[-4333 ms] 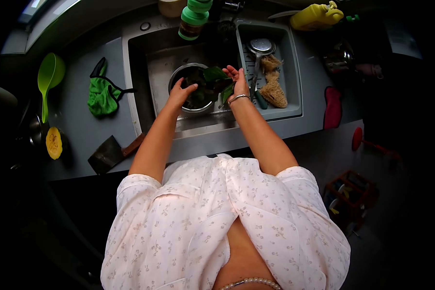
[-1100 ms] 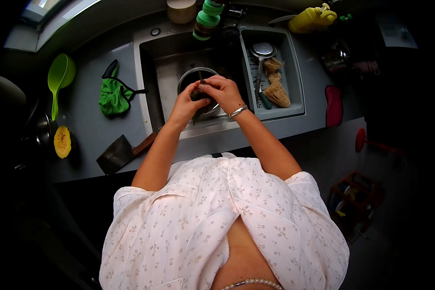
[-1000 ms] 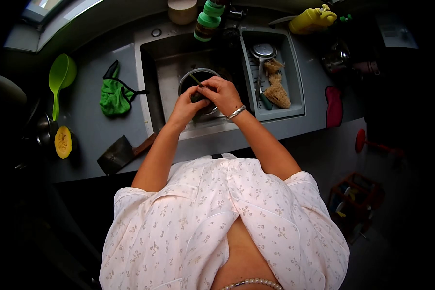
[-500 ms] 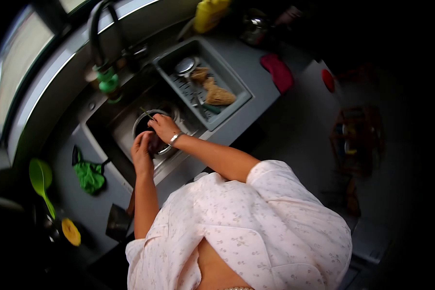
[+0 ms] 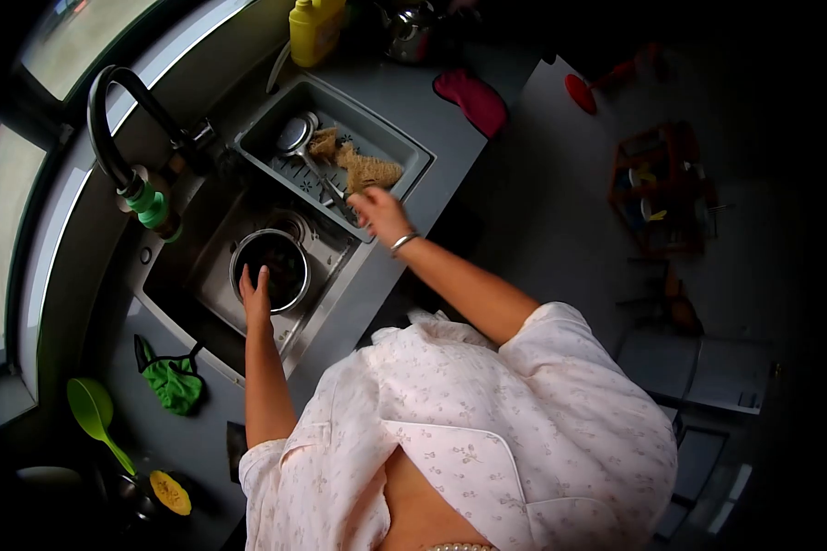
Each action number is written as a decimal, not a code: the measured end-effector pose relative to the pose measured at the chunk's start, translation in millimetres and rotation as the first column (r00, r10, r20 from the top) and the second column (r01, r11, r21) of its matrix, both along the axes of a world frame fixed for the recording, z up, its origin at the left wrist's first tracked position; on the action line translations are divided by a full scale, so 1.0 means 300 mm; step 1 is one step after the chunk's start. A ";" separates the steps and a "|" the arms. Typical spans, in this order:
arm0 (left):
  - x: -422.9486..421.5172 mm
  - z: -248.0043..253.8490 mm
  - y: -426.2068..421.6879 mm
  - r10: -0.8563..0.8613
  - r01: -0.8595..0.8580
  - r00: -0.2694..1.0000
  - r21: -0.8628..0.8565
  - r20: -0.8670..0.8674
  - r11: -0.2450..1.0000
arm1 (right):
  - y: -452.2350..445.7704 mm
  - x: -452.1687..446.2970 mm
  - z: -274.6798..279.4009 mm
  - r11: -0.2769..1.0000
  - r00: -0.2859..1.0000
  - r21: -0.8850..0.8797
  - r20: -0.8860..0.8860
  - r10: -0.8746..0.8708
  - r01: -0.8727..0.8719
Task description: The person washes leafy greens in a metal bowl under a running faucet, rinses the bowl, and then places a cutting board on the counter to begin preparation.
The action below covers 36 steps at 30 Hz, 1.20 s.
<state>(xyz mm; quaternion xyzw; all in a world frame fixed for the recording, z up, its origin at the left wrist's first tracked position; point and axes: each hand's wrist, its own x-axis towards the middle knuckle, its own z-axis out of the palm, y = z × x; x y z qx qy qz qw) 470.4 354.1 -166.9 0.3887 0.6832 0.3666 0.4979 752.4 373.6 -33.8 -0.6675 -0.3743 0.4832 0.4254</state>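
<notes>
In the sink a round metal pot [image 5: 305, 275] holds dark contents that I cannot make out. My left hand [image 5: 255, 289] is at the pot's near-left side, its fingers stretched up over the rim and apart. My right hand [image 5: 383, 216] is at the near edge of the grey drain tray [image 5: 416, 174], fingers closed round the handle end of what looks like a knife [image 5: 338, 200], its grey blade pointing into the tray. Beside it are tan loofah-like scrubbers [image 5: 372, 172] and a metal ladle or strainer [image 5: 296, 135].
A black faucet [image 5: 110, 129] with a green nozzle [image 5: 147, 204] arches over the sink [image 5: 213, 280]. Around it on the counter lie a green cloth [image 5: 173, 384], a green ladle [image 5: 92, 409], a cut yellow fruit [image 5: 170, 493], a yellow bottle [image 5: 315, 35] and a dark pink cloth [image 5: 471, 101].
My right hand has left the pot, where a thin green stem showed at its fingers, and moved right to the tray. My left hand has opened over the pot. The view has shifted.
</notes>
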 end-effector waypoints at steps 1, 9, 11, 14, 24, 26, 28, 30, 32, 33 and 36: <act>0.002 -0.005 -0.006 -0.024 0.025 0.998 0.013 -0.054 1.000 | -0.010 0.060 0.010 0.999 0.999 0.015 0.024 -0.037 0.036; -0.034 -0.070 -0.042 0.043 -0.041 0.997 -0.035 0.062 0.999 | 0.161 0.670 -0.214 0.981 0.690 0.127 0.697 -0.194 0.148; -0.031 -0.040 -0.072 0.153 -0.150 0.988 -0.081 0.028 0.985 | 0.224 0.761 -0.207 0.998 0.586 0.042 0.808 -0.061 0.047; -0.045 -0.118 -0.108 0.275 -0.297 0.920 -0.038 -0.281 0.954 | 0.306 0.953 -0.309 0.993 0.577 -0.098 0.816 0.045 0.060; 0.030 -0.217 -0.113 0.711 -0.467 0.626 -0.577 0.320 0.671 | 0.405 0.659 0.047 0.960 0.721 0.089 0.679 0.137 -0.266; 0.043 -0.175 -0.088 0.728 -0.512 0.628 -0.560 0.273 0.651 | 0.447 0.532 0.068 0.909 0.746 0.162 0.635 0.202 -0.385; 0.043 -0.092 -0.072 0.693 -0.501 0.616 -0.493 0.374 0.711 | 0.477 0.360 0.098 0.839 0.799 0.267 0.531 0.282 -0.473; 0.048 -0.001 -0.064 0.696 -0.541 0.597 -0.440 0.399 0.717 | 0.500 0.188 0.151 0.789 0.754 0.225 0.524 0.396 -0.571; 0.048 0.080 -0.060 0.707 -0.576 0.610 -0.413 0.357 0.705 | 0.526 0.011 0.188 0.725 0.722 0.256 0.524 0.452 -0.639; 0.054 0.112 -0.065 0.700 -0.596 0.585 -0.368 0.409 0.714 | 0.552 -0.067 0.192 0.683 0.721 0.308 0.510 0.469 -0.662; 0.072 0.254 -0.087 0.682 -0.659 0.523 -0.265 0.512 0.704 | 0.662 -0.271 0.187 0.630 0.665 0.328 0.616 0.422 -0.704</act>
